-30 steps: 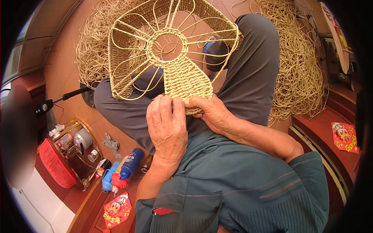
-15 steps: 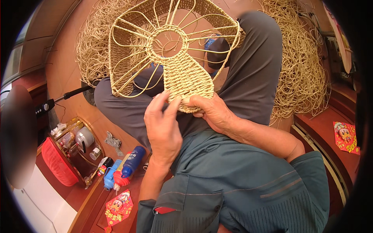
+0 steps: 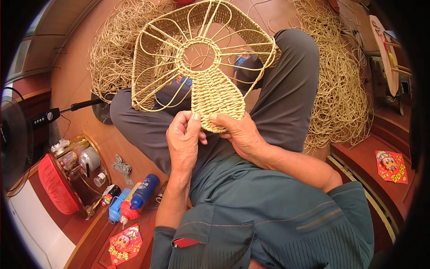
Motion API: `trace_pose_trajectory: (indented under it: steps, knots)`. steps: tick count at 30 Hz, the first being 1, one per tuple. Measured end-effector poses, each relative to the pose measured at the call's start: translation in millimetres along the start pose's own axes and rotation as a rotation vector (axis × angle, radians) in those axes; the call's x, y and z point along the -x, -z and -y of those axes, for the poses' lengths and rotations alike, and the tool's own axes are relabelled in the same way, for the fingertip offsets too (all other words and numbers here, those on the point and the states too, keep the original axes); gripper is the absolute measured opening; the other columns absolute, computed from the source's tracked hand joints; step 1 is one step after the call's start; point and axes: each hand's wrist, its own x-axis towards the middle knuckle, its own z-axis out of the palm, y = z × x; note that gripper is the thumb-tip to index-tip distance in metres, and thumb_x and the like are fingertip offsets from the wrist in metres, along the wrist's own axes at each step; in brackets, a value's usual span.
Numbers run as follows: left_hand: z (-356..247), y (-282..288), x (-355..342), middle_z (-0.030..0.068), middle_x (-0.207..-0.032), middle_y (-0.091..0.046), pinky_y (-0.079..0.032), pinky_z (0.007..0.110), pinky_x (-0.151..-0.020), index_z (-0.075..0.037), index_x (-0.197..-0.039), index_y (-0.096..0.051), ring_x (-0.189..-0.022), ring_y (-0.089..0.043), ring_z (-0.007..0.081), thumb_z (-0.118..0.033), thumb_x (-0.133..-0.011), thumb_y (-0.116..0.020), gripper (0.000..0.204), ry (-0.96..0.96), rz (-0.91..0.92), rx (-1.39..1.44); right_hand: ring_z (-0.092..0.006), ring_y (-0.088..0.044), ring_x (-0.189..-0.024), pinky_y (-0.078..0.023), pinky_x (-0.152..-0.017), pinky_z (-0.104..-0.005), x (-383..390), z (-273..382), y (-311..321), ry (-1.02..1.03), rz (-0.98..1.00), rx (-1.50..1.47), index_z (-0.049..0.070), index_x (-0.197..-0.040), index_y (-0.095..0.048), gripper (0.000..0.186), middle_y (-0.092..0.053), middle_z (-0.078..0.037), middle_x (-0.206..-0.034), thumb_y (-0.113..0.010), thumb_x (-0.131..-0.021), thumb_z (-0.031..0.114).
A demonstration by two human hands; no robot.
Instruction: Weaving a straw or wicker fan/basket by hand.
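Observation:
A half-made straw-coloured woven basket (image 3: pixel 218 98) rests across my lap. Its tall woven side wall bends round the far part, and wire loops run inward to a cord-wrapped ring. A tightly woven panel reaches from that ring toward me. My right hand (image 3: pixel 239 132) grips the panel's near edge, thumb on top and fingers underneath. At the panel's near left corner my left hand (image 3: pixel 182 136) is closed, thumb pressed against the edge and fingers curled. Whether a loose strand lies inside that pinch is hidden.
Heaps of loose straw cord lie on the floor at the far left (image 3: pixel 112 54) and right (image 3: pixel 338 89). A black fan (image 3: pixel 45 117) stands at left. Nearby are a red plastic basket (image 3: pixel 56 184), a small rack of jars (image 3: pixel 89 161) and a blue bottle (image 3: pixel 144 192).
My left hand has gone from spread, blurred fingers to a closed pinch at the panel's corner. My right hand keeps its grip. The whole view has shifted slightly.

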Motion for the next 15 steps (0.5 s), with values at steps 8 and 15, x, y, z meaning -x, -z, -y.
trace_pose_trajectory:
  steps: [8,15]
  knots:
    - [6.7,2.6,-6.5,0.0044,-0.075,-0.066,-0.046,0.025,-0.05,0.0,-0.097,-0.067,-0.054,-0.057,0.0093,-0.021,-0.11,-0.063,0.026,0.005,0.046,-0.082,-0.0065,-0.059,-0.077,-0.042,-0.058,-0.0237,-11.5,-34.5,7.9,0.065,-0.058,-0.006,0.011,-0.123,-0.069,0.029,-0.071,0.003,-0.1,-0.074,-0.099,0.027]
    - [42.8,6.9,-21.6,0.0028,-0.081,-0.068,-0.046,0.023,-0.053,-0.004,-0.094,-0.063,-0.06,-0.057,0.0075,-0.018,-0.105,-0.071,0.02,-0.067,0.076,0.122,-0.0029,-0.048,-0.073,-0.036,-0.06,-0.0224,-7.1,-29.3,13.7,0.053,0.046,0.066,0.016,-0.124,-0.069,0.034,-0.068,0.011,-0.1,-0.078,-0.095,0.032]
